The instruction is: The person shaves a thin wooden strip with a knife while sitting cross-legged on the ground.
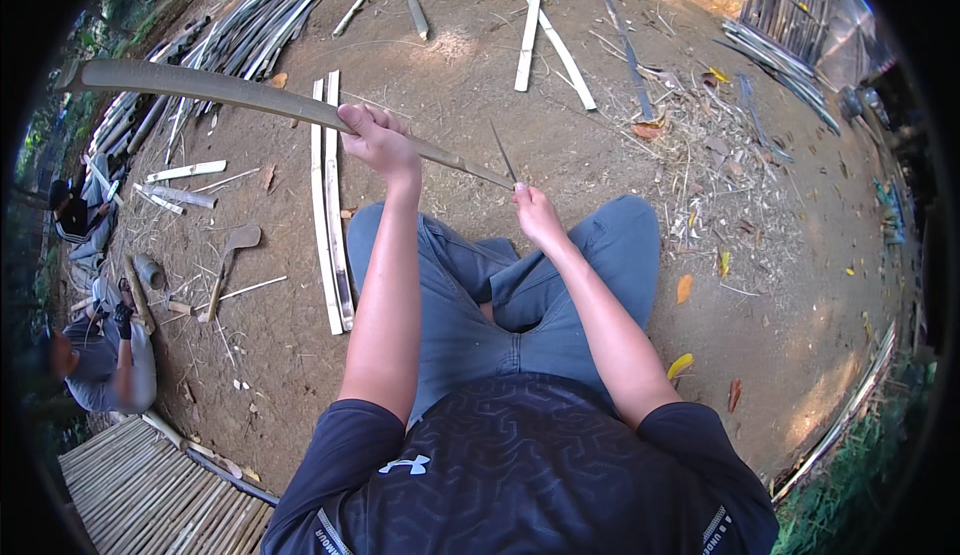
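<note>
A long split bamboo strip (230, 88) stretches in front of me from the far left down toward my right hand. My left hand (382, 147) is closed around it near its middle, with the thumb along the top. My right hand (541, 217), over my crossed legs, is closed on a knife; the handle is mostly hidden in the fist. Its thin dark blade (503, 150) points up and away from me. The strip's narrow right end meets the knife beside my right fingers; whether the edge cuts into it cannot be made out.
Two pale bamboo slats (330, 205) lie just left of my knee. An axe-like tool (238, 243) rests farther left, near two seated people. A large heap of bamboo strips (255, 40) is at the far left; shavings (715, 180) and leaves litter the ground to the right.
</note>
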`<action>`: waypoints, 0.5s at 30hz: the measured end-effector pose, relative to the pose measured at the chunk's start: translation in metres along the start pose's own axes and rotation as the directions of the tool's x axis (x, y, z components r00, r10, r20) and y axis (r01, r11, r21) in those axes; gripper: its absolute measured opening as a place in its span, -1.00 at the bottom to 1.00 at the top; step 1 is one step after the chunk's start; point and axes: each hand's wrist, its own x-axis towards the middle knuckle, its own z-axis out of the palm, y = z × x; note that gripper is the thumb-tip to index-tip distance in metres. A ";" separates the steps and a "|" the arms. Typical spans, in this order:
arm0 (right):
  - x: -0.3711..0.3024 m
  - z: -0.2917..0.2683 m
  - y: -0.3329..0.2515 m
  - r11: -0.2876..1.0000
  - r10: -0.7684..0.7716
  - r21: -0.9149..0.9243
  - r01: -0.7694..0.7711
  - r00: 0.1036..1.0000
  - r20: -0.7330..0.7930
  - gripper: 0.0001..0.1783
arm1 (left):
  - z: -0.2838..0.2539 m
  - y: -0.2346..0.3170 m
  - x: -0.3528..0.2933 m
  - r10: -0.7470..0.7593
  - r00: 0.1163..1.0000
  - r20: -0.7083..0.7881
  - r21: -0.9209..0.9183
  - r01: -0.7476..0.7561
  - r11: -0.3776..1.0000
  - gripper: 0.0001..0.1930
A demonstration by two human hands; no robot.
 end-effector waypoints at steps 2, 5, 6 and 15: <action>-0.024 0.008 -0.040 0.996 -0.082 -0.015 0.083 0.995 0.048 -0.46 | -0.003 0.006 0.001 0.033 0.999 -0.042 0.034 -0.031 0.999 -0.42; -0.024 0.019 -0.049 0.980 -0.162 -0.111 0.168 0.985 0.056 -0.43 | 0.000 0.002 -0.005 0.023 0.996 -0.084 0.061 -0.018 0.998 -0.46; -0.024 0.020 -0.054 0.977 -0.142 -0.151 0.152 0.987 0.071 -0.43 | 0.000 0.004 -0.007 0.008 0.998 -0.069 0.060 -0.004 0.998 -0.46; -0.003 0.013 -0.048 0.961 -0.036 -0.264 0.084 0.983 0.181 -0.42 | 0.011 0.007 -0.019 0.009 0.999 -0.032 0.115 -0.005 0.993 -0.43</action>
